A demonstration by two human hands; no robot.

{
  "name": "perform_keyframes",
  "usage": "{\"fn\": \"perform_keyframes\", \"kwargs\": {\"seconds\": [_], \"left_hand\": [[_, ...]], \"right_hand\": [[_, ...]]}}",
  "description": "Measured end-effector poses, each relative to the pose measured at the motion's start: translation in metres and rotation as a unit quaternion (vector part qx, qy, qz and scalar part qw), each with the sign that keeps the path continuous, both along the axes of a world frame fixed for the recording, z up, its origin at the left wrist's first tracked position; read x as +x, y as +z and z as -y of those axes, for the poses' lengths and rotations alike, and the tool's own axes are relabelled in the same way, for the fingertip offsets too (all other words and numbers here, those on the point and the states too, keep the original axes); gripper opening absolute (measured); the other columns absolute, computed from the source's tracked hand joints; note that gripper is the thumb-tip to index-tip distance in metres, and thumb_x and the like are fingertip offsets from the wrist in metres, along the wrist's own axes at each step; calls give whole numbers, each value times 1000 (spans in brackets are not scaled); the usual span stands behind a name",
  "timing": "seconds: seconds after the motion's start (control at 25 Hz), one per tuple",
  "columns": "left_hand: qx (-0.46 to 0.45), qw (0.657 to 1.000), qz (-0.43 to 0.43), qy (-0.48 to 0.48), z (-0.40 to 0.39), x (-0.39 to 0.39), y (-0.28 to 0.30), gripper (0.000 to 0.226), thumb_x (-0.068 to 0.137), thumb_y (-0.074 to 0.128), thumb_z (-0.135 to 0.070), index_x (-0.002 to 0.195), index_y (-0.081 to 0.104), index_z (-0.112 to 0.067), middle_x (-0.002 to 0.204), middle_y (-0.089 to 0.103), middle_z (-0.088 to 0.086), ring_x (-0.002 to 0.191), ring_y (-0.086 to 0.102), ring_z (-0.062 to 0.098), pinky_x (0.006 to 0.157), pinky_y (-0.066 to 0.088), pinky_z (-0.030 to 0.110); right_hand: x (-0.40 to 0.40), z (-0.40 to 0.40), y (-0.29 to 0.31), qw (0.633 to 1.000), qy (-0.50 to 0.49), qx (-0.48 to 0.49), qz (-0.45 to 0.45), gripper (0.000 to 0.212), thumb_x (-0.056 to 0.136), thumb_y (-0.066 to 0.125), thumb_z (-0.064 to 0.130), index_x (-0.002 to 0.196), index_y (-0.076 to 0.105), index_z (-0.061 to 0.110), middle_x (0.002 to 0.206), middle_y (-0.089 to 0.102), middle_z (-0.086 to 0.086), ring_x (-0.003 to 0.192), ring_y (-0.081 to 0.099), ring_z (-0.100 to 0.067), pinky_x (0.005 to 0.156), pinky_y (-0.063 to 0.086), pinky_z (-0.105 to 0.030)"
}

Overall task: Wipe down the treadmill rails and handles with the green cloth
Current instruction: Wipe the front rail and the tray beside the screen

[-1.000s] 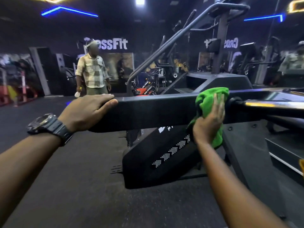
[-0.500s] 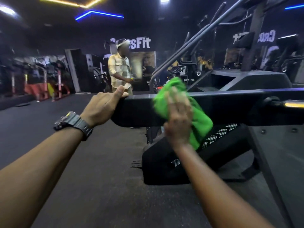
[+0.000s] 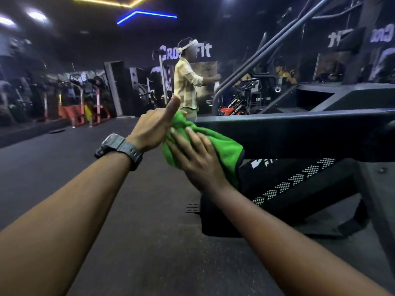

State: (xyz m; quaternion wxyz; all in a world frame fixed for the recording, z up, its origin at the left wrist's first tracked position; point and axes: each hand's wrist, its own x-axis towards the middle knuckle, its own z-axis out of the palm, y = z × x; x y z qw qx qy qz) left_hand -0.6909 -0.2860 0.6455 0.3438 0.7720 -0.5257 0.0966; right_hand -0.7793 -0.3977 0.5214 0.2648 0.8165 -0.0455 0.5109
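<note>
The treadmill's dark side rail (image 3: 299, 135) runs in from the right at chest height and ends near the middle of the view. The green cloth (image 3: 222, 146) is bunched over that left end. My right hand (image 3: 196, 159) presses the cloth against the rail with its fingers spread and fairly straight. My left hand (image 3: 149, 129), with a black watch on the wrist, sits against the cloth from the left with its thumb pointing up. Its fingers are hidden behind the cloth and the rail end.
Below the rail sits the treadmill's black motor cover (image 3: 288, 193) with white arrow marks. A person in a checked shirt (image 3: 186, 86) stands beyond the rail end, beside a sloping grey handrail (image 3: 267, 52) of another machine. Dark rubber floor (image 3: 128, 210) lies to the left.
My right hand has slid the green cloth leftwards along the rail to its end, up against my left hand. My left thumb has lifted. The view has turned to the left.
</note>
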Motion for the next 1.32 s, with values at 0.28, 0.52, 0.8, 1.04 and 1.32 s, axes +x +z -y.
{"fn": "perform_keyframes", "kwargs": {"seconds": [0.28,0.52,0.8,1.04,1.32], "left_hand": [[-18,999,40,-7,10,-7,-5,130,50,-18,-100,118,69,-31,123,67,9,115,57,36,100,39,51],[-62,989,118,-63,28,-16,-14,108,75,-4,-92,110,68,-19,113,70,9,109,61,34,92,46,51],[-50,969,166,-176,109,-109,-22,94,79,5,-90,102,64,-21,102,68,3,97,61,25,85,47,46],[-42,961,216,-166,147,-142,-25,94,76,-3,-92,82,53,-17,91,63,9,88,57,32,80,44,49],[-94,959,250,-100,155,-156,-33,110,73,-3,-93,105,65,-12,111,68,13,102,61,32,81,43,42]], "right_hand": [[-28,21,16,998,-19,39,50,41,105,32,21,139,54,26,151,46,0,135,47,-30,108,37,-44],[-86,75,7,999,-39,-28,-15,45,102,36,16,143,50,25,154,41,0,141,39,-30,112,34,-45],[-166,117,-3,996,-82,40,4,46,101,37,17,146,42,21,155,37,-6,144,32,-31,114,33,-48],[-222,150,34,880,-106,343,311,94,59,49,-20,147,41,12,159,30,-9,147,26,-29,123,14,-27],[-244,166,30,881,-146,341,293,91,64,46,-20,149,40,12,159,30,-8,147,26,-28,117,30,-44]]}}
